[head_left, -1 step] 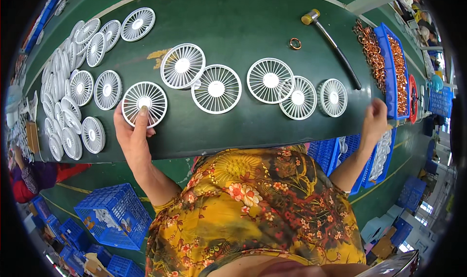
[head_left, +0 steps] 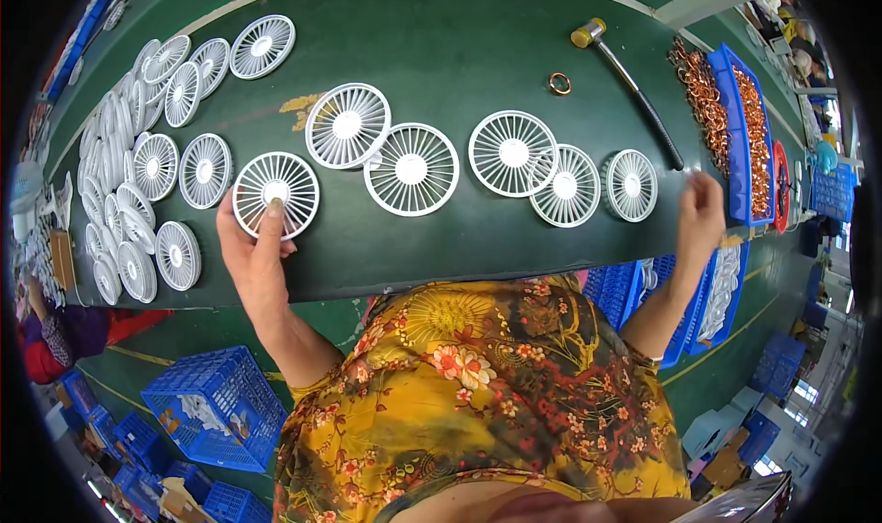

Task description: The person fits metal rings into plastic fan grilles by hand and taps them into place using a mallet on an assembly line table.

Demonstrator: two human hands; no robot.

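My left hand (head_left: 257, 257) grips a round white spoked plastic fan cover (head_left: 296, 191) at its near edge, thumb across its hub. To the right, two overlapping white covers (head_left: 413, 199) lie on the green table, then another overlapping pair (head_left: 501, 181), then a smaller-looking one (head_left: 631, 200). My right hand (head_left: 701, 213) hovers over the table's near right edge, fingers curled together; whatever they may hold is hidden. Beyond it rests a mallet (head_left: 634, 82) with a yellow head and black grip. One copper-coloured ring (head_left: 559, 84) lies left of the mallet.
A large heap of white covers (head_left: 115, 146) fills the table's left end. At the right, copper rings (head_left: 706, 101) lie piled beside a blue tray (head_left: 729, 110) of more rings. Blue crates (head_left: 216, 404) stand on the floor below; a co-worker's red sleeve (head_left: 50, 348) shows at far left.
My right hand has moved slightly leftward and away from me. My left hand still holds the same cover, and the whole view has shifted a little.
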